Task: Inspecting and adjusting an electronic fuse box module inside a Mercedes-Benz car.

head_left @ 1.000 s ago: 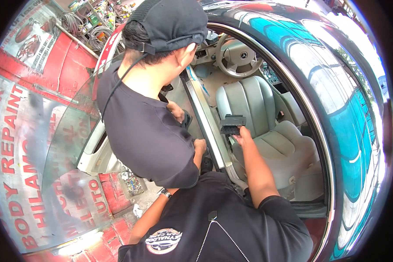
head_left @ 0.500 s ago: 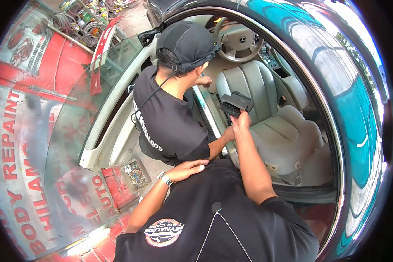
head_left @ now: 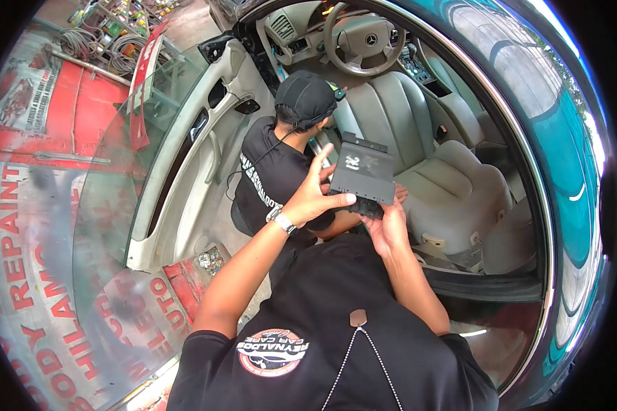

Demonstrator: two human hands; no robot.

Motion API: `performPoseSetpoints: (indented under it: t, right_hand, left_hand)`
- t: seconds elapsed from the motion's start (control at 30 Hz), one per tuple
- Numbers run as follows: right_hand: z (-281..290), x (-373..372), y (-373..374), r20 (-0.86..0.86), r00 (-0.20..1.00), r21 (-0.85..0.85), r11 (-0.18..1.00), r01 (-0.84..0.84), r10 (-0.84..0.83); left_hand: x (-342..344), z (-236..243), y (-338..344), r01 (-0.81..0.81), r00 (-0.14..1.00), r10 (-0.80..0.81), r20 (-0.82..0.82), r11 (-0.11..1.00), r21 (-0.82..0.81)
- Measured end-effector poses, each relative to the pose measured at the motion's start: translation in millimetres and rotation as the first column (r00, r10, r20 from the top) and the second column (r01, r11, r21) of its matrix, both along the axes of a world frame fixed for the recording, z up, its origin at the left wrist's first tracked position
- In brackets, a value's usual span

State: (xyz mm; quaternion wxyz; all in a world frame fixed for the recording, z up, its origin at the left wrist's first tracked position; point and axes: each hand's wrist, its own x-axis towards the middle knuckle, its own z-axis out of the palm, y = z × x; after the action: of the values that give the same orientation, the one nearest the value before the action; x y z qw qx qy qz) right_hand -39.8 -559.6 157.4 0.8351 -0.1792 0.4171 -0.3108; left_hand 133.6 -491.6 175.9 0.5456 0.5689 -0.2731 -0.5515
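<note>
A flat dark grey car control module (head_left: 363, 168) with black connector sockets along its near edge is held up in front of me. My right hand (head_left: 389, 226) grips it at its near right corner. My left hand (head_left: 314, 198) is at its left side, fingers spread apart, the thumb against the near left corner. A co-worker in a black cap (head_left: 301, 99) and black shirt crouches just beyond my left hand, head toward the door sill. That person's forearm (head_left: 343, 222) passes below the module; fingers show past its right edge.
The grey driver's seat (head_left: 391, 109) and steering wheel (head_left: 365, 41) lie ahead inside the car. At left stands the opened door (head_left: 185, 171) with its glass. A tray of small parts (head_left: 211, 260) sits on the ground. The teal car body (head_left: 528, 137) curves along the right.
My left hand has risen from near my chest to the module's left side. The module has come closer and turned its flat face up. The co-worker now sits lower and farther off.
</note>
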Motion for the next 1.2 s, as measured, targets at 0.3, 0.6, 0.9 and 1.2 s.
performPoseSetpoints:
  t: [0.3,0.6,0.9,1.2]
  right_hand:
    - [29.5,-5.3,-2.3,-0.13,0.968,-0.187,0.953,-0.237,0.215]
    - [36.0,-10.4,-5.8,-0.132,0.941,-0.254,0.907,-0.336,0.312]
    - [43.7,-12.1,-1.7,-0.046,0.943,-0.274,0.903,-0.33,0.331]
    - [47.8,-10.1,2.7,-0.014,0.943,-0.35,0.882,-0.316,0.333]
  left_hand:
    - [-11.5,-9.3,0.4,-0.001,0.999,-0.012,-0.049,0.967,-0.254]
    - [-16.0,11.0,-3.4,-0.193,0.978,0.184,-0.099,0.977,-0.093]
    - [-23.3,31.2,-2.4,-0.311,0.934,0.328,0.139,0.941,-0.132]
    - [-32.9,41.1,0.6,-0.44,0.895,0.445,0.03,0.893,-0.092]
